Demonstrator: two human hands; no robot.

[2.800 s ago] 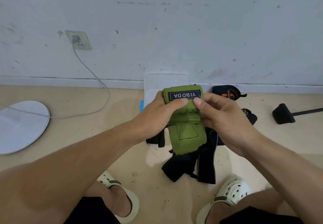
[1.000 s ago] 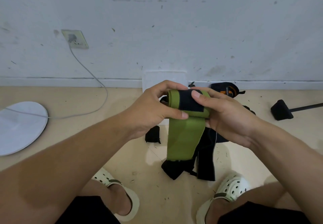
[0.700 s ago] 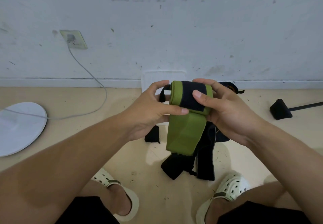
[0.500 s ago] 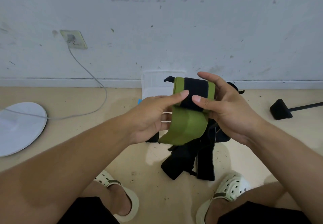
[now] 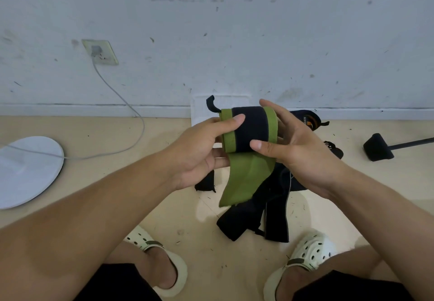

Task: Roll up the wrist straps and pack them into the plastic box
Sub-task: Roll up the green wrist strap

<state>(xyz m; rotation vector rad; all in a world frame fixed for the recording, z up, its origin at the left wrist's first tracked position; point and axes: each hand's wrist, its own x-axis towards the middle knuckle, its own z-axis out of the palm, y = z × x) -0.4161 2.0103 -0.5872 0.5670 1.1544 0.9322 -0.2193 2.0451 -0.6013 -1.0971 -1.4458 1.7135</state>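
Observation:
A green wrist strap (image 5: 249, 134) with a black patch is partly rolled and held in the air at the middle of the view. Its loose green tail hangs down toward the floor. My left hand (image 5: 199, 150) grips the roll's left end, thumb on top and fingers underneath. My right hand (image 5: 296, 148) holds the right end, thumb on the black patch and fingers behind. A black loop sticks up from the roll's left top. The clear plastic box (image 5: 202, 108) stands behind the roll against the wall, mostly hidden.
Black straps (image 5: 265, 216) lie in a heap on the floor under my hands. A black and orange strap (image 5: 310, 120) lies by the wall. A white round disc (image 5: 25, 169) with a cable lies left. A black foot on a rod (image 5: 378, 147) sits right. My two white clogs are below.
The roll has been turned further, so the black patch now faces up and the hanging green tail is shorter. My hands have risen slightly with it.

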